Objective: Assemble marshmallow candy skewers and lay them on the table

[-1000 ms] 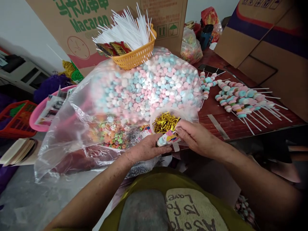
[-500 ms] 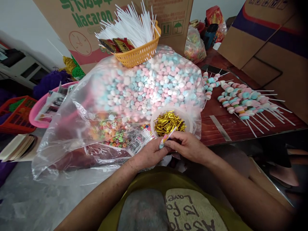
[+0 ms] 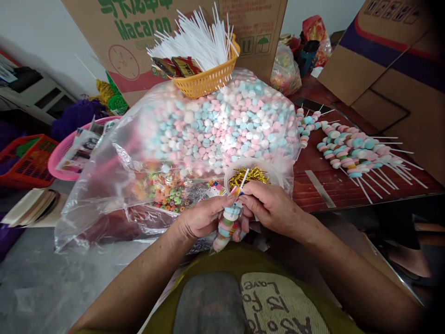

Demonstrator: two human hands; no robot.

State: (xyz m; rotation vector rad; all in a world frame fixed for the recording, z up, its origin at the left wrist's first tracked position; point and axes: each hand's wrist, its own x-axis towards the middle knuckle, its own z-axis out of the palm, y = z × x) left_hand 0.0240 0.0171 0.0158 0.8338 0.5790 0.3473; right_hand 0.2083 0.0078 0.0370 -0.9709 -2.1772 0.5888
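Between my hands is a marshmallow skewer [image 3: 227, 224] in a clear wrapper, tilted, its white stick pointing up and away. My left hand [image 3: 205, 214] pinches the gathered neck of the wrapper beside the stick. From the other side my right hand [image 3: 273, 204] closes its thumb and finger on the same neck, with other fingers behind the marshmallows. Whether a tie is in the fingers I cannot tell. Just beyond them stands a white tub [image 3: 279, 176] of gold twist ties [image 3: 253, 175], partly covered by my right hand.
A large clear bag of pastel marshmallows [image 3: 208, 134] fills the middle, with a yellow basket [image 3: 208, 83] of white sticks on top. Finished-looking skewers [image 3: 358, 148] lie on the red table [image 3: 295, 188] at right. A pink basin [image 3: 57, 160] stands left; cardboard boxes [image 3: 378, 74] stand behind.
The skewer has swung up into view, its marshmallows now showing below my hands. My right fingers have moved round the wrapper's neck. The view has shifted slightly.
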